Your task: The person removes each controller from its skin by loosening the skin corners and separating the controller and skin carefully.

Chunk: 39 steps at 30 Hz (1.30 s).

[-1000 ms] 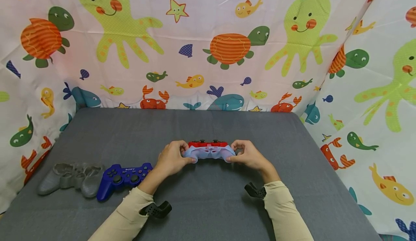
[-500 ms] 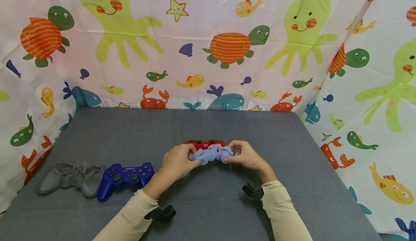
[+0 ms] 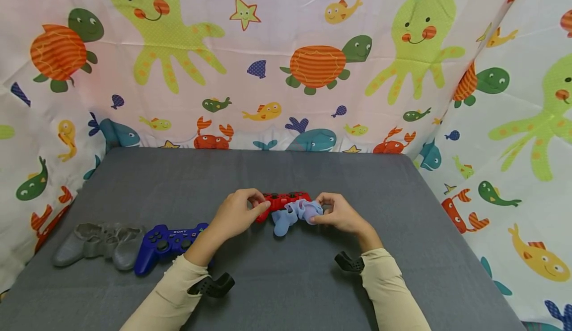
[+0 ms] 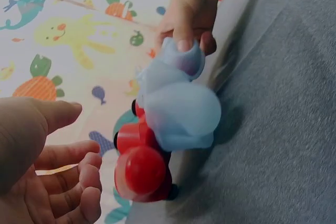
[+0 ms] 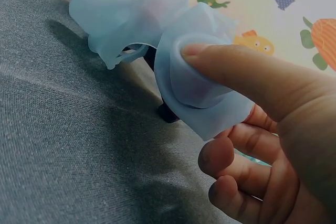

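Note:
A red game controller (image 3: pixel 281 200) stands tilted over the grey table, its left handle (image 4: pixel 143 172) bare. A translucent pale-blue silicone cover (image 3: pixel 286 219) still wraps the right handle, while its left half hangs loose in front of the controller. My right hand (image 3: pixel 341 217) pinches the covered right handle; in the right wrist view the thumb (image 5: pixel 231 66) presses on the cover. My left hand (image 3: pixel 239 214) is beside the bare handle. Its fingers (image 4: pixel 68 153) are loosely bent with nothing between them, and a gap shows between them and the handle in the left wrist view.
A blue controller (image 3: pixel 156 249) lies on the table at left, partly behind my left forearm. Left of it lies a grey silicone cover (image 3: pixel 96 246). A curtain printed with sea animals (image 3: pixel 268 73) borders the back and sides of the grey tabletop (image 3: pixel 286 286).
The cover's left half has come off the red controller's left handle and now hangs loose. My left hand has let go of the cover and moved left. The right hand keeps its grip.

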### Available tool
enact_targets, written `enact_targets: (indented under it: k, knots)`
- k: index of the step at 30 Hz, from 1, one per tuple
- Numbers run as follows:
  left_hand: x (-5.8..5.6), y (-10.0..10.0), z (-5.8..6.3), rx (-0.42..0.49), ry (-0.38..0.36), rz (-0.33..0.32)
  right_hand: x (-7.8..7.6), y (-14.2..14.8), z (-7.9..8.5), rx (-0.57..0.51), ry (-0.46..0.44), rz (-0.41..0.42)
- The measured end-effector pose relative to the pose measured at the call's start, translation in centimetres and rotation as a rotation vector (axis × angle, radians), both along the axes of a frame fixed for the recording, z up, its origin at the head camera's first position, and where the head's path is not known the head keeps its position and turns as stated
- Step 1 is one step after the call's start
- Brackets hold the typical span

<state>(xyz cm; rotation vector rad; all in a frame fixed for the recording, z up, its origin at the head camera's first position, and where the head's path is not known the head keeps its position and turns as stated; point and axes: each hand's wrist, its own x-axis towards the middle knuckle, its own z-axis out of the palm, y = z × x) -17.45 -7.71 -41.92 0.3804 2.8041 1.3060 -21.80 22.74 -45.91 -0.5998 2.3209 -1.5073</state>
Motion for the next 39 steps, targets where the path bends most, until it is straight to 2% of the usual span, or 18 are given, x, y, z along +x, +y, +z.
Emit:
enact_targets:
  k: [5, 16, 28, 39]
  knots:
    - [-0.4, -0.7, -0.3, 0.057, -0.016, -0.009, 0.1, 0.1, -0.1, 0.004, 0.000, 0.000]
    - [-0.8, -1.1, -0.8, 0.071, -0.058, 0.003, 0.1, 0.0, 0.1, 0.002, 0.002, 0.005]
    - [-1.4, -1.1, -2.2, 0.069, -0.088, -0.011, -0.1, 0.0, -0.2, 0.009, 0.007, 0.013]
    - [-1.7, -1.3, -2.8, 0.060, -0.187, -0.068, -0.1, 0.0, -0.3, 0.007, 0.004, 0.019]
